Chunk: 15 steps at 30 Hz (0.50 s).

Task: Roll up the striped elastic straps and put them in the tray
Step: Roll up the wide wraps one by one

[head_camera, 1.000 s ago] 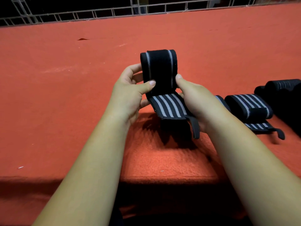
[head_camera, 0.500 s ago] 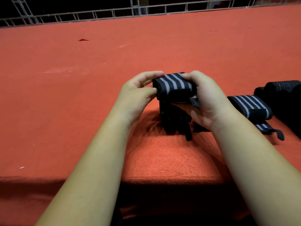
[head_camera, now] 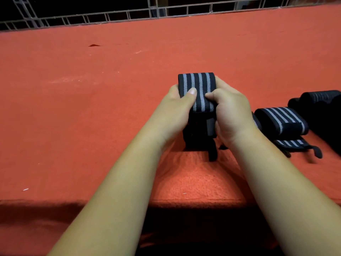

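A black strap with grey stripes [head_camera: 198,84] is held as a roll above the red cloth, between both hands. My left hand [head_camera: 175,109] grips its left side, thumb pressed on the striped top. My right hand [head_camera: 228,111] grips the right side, thumb on the stripes too. A black tail with a loop hangs down under the roll [head_camera: 212,150]. A second rolled striped strap [head_camera: 282,121] lies on the cloth just right of my right wrist. No tray shows clearly.
The table is covered with a red cloth [head_camera: 92,108]. A dark heap with another rolled strap [head_camera: 321,100] sits at the right edge. A metal railing [head_camera: 156,13] runs along the far side. The table's front edge lies under my forearms.
The strap stood tall and partly unrolled a second ago; it has been wound further. The roll has turned so its stripes face up, and both thumbs now press on top.
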Available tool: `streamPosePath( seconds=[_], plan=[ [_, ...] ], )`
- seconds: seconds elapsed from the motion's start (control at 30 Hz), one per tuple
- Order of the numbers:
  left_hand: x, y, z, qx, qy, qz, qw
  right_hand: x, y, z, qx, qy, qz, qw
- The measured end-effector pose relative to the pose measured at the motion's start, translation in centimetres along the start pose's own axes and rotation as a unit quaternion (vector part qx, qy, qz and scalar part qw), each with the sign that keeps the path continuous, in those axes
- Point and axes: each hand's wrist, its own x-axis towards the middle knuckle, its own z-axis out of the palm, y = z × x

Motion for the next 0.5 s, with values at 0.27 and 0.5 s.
streamPosePath(
  seconds=[0.27, 0.5],
  plan=[
    [1.2, -0.3, -3.4, -0.044, 0.140, -0.060, 0.987, 0.3, -0.7, -0.3, -0.281, 0.067, 0.038, 0.957],
    [1.4, -1.9, -5.6, -0.053, 0.119, -0.199, 0.971, -0.2, 0.5, 0.6, -0.510, -0.018, 0.083, 0.856]
  ],
)
